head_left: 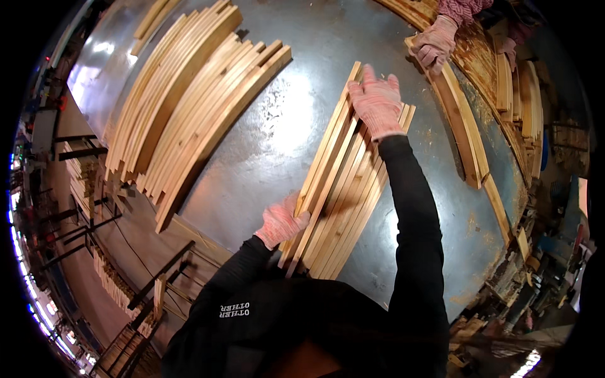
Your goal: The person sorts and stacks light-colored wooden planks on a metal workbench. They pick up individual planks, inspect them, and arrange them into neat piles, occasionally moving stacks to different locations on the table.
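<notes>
Both my hands wear pink knitted gloves. A bundle of long, pale wooden strips (343,220) lies slantwise on the metal table in front of me. My left hand (280,222) is closed on the near left edge of the strips, its fingertips curled over the wood. At the far end, my right hand (379,104) lies over the strips with its fingers spread, touching the wood; its underside is hidden. Two strips at the left of the bundle sit a little apart from the others, with dark gaps between them.
Two stacks of curved wooden strips (214,120) rest on the metal table (252,167) at the left. Across the table at the far right, another person's gloved hand (435,44) holds a curved wooden piece (457,110). Black metal racks (170,271) stand beyond the table's left edge.
</notes>
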A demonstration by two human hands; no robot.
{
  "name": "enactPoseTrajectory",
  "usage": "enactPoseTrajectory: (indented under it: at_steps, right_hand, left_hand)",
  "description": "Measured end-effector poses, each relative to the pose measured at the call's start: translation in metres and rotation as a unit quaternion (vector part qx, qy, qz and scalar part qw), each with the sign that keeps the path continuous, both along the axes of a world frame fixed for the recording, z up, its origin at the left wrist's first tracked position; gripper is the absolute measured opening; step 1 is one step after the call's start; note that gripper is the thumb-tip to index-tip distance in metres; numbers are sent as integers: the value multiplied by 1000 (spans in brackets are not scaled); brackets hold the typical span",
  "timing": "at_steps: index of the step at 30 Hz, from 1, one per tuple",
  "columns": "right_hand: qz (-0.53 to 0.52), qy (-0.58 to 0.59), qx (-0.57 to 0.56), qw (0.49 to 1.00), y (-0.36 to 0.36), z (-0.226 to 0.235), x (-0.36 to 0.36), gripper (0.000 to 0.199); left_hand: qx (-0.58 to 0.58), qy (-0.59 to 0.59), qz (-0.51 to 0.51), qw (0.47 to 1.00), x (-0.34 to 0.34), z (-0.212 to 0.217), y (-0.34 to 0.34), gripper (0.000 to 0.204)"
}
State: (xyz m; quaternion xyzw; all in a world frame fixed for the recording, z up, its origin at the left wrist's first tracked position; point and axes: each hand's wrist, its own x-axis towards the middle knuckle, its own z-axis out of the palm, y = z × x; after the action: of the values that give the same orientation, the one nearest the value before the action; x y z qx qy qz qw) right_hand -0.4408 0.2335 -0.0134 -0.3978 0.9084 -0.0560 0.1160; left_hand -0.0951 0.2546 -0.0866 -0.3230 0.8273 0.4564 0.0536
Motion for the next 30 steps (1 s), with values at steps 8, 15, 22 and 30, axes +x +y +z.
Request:
enactPoseTrajectory:
  at_steps: [8,15,22,30]
  right_hand:
    - [-318,-244,-248,882,61,9,149,98]
    - [-68,-552,-528,642,82,163,121,48]
    - [185,-86,70,976,44,195,125,36]
    - [337,185,-297,874,19,139,157,45]
  left_hand:
    - [-100,-85,-123,984,-4,-3,10,64]
    - [-66,-4,-80,995,-4,-4,29,58]
    - [-377,382,60,842,23,155,-41,75]
    - [-498,-43,-182,847,29,184,-155,26]
